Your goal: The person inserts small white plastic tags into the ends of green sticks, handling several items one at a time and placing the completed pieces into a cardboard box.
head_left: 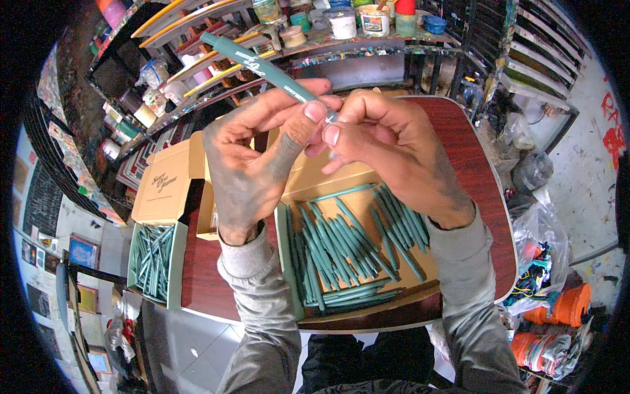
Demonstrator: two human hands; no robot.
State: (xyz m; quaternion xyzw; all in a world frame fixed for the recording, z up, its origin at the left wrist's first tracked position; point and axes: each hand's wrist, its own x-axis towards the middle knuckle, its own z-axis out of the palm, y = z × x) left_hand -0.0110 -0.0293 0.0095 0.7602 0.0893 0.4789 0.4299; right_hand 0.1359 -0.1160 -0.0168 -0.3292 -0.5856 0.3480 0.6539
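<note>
A dark green pen [262,68] with white print slants up to the left, held above the table. My left hand [256,148] grips its barrel between thumb and fingers. At its lower, greyish end, my right hand [394,141] pinches with thumb and index finger; the fingertips partly hide that end. Below both hands, a large open cardboard box [420,294] holds many similar green pens [335,243], lying loosely side by side. Farther left, a smaller open box [172,262] with a printed lid [164,187] is filled with more green pens [155,261].
The boxes stand on a dark red wood-grain table [469,171] with rounded corners. Behind it, shelves carry paint tubs [342,25] and jars. At the right are clear plastic bags [541,230] and an orange container [567,305]. Another small carton [207,213] sits behind my left wrist.
</note>
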